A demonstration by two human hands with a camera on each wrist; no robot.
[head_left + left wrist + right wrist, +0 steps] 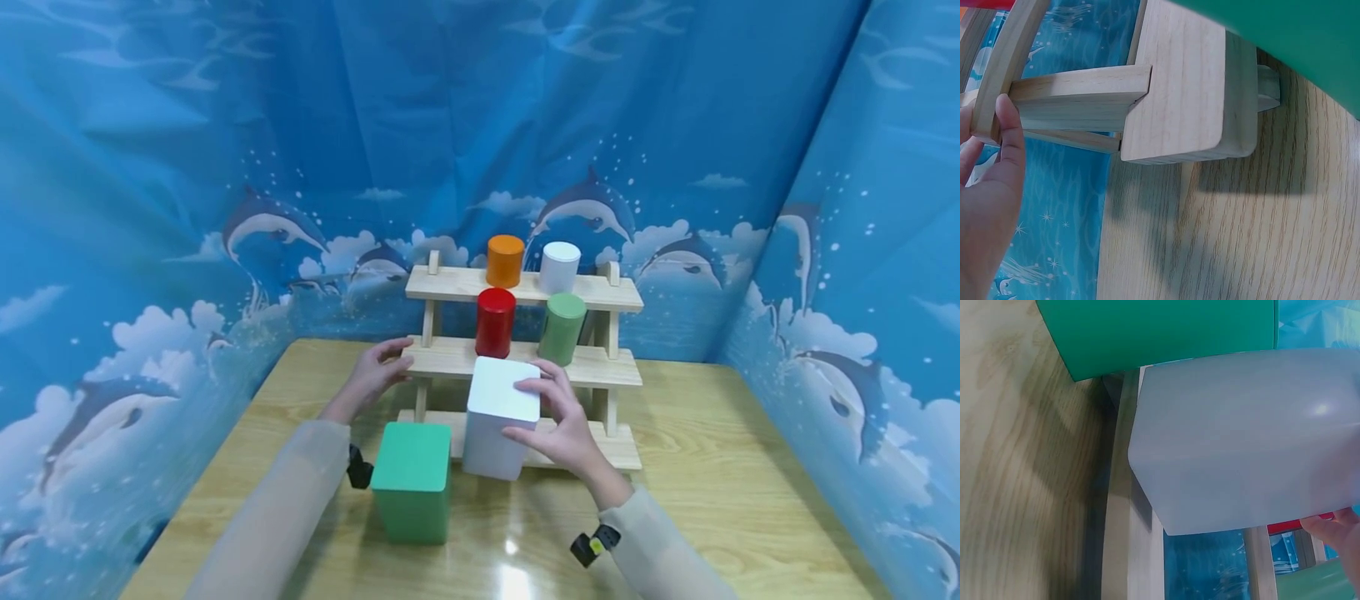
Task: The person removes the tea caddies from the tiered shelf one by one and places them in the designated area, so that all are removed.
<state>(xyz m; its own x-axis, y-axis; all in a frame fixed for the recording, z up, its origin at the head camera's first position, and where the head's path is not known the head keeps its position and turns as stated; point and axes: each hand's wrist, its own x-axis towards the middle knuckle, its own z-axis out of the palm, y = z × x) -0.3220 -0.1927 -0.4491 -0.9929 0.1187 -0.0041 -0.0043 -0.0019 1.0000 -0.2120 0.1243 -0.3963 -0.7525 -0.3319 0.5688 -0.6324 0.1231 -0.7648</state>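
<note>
My right hand (558,421) grips a white rectangular box (501,417) near its top, fingers on the lid and thumb along the side. In the right wrist view the white box (1241,444) overlaps the lowest board (1121,531) of the stand, and my fingertips show at the box's lower right. My left hand (372,375) pinches the left end of the middle shelf of a three-tier wooden stand (438,358). The left wrist view shows the thumb and fingers on both sides of that shelf board (1007,69). A green box (411,483) stands in front, left of the white one.
An orange cylinder (505,261) and a white cylinder (559,267) stand on the top shelf. On the middle shelf are a red cylinder (495,323) and a light green cylinder (562,329). Blue dolphin-print curtains (450,125) enclose the wooden table (697,483) behind and at both sides.
</note>
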